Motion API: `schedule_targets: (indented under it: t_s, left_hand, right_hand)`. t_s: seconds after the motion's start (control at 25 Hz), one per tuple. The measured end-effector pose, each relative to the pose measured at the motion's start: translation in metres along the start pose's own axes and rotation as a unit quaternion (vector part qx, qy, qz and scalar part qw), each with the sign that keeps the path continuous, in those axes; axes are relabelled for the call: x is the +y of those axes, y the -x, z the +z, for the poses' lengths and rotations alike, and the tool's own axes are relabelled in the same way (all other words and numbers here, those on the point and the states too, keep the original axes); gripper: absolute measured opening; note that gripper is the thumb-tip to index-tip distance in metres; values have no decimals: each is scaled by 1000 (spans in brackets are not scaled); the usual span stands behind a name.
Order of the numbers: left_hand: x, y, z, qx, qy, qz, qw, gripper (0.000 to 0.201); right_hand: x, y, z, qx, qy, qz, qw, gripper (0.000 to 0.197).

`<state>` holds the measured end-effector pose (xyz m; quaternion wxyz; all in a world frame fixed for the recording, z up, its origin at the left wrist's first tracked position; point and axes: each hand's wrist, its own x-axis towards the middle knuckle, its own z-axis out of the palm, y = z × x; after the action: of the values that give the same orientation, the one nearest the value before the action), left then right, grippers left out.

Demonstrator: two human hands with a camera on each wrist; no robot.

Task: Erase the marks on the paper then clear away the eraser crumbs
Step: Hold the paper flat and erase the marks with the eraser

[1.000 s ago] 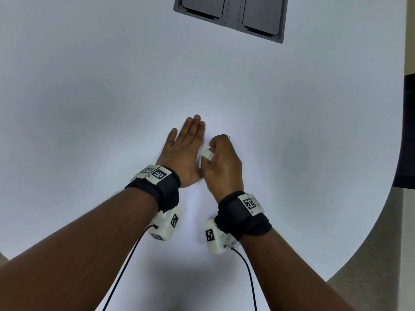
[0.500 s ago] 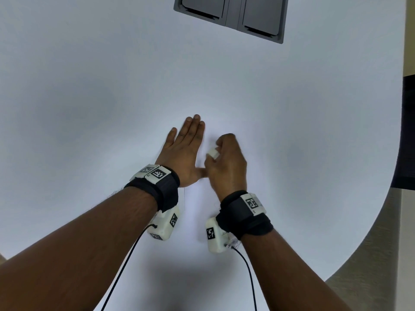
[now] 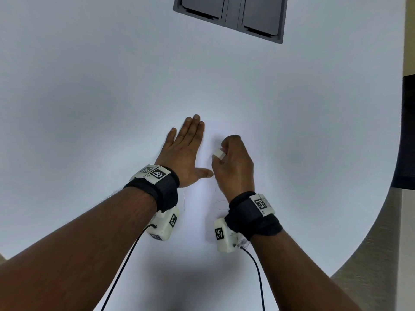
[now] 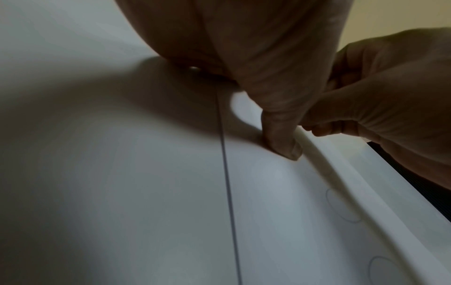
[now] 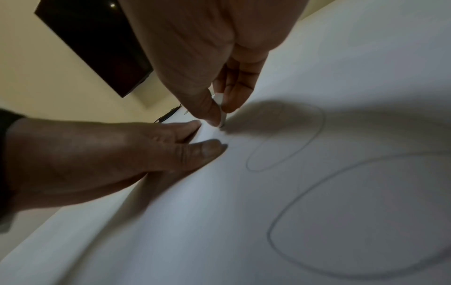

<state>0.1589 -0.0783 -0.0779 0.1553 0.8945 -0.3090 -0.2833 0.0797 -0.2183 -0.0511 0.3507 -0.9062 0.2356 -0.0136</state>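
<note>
A white sheet of paper [image 3: 197, 216] lies on the white table [image 3: 89, 86], hard to tell from it. Pencil loops [image 5: 288, 138] are drawn on the paper [image 5: 244, 221]; faint loops [image 3: 221, 204] show near my right wrist. My left hand [image 3: 186, 151] lies flat on the paper, fingers straight, thumb [image 4: 283, 138] pressing down. Just to its right, my right hand [image 3: 233, 162] pinches a small white eraser [image 3: 219, 153] between thumb and fingers, and the eraser's tip [image 5: 220, 113] touches the paper.
A dark grey panel with two flaps [image 3: 231, 16] is set into the table at the far side. The table's curved edge [image 3: 381, 221] runs down the right. Black cables [image 3: 125, 263] trail from both wrist cameras toward me.
My right hand with the eraser has shifted to the right, away from my left hand. The left hand has stayed flat in place.
</note>
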Motion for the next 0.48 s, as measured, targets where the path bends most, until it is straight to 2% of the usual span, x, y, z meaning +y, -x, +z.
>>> schedule_targets:
  t_s: [0.08, 0.2, 0.28, 0.36, 0.48]
  left_hand:
    - [0, 0, -1, -2, -1, -3, 1000, 123]
    - [2, 1, -2, -7, 1, -6, 1000, 122]
    - [1, 1, -1, -7, 0, -7, 1000, 122]
    - [1, 1, -1, -4, 1, -6, 1000, 122]
    - [0, 1, 0, 3, 5, 2, 1000, 118]
  right_hand:
    - [4, -7, -3, 8, 18, -2, 1000, 28]
    - [15, -32, -19, 53, 31, 57, 996, 30]
    - [15, -38, -23, 62, 30, 68, 995, 30]
    - [2, -28, -15, 48, 7, 45, 998, 28]
    - [-16, -6, 7, -27, -19, -25, 999, 27]
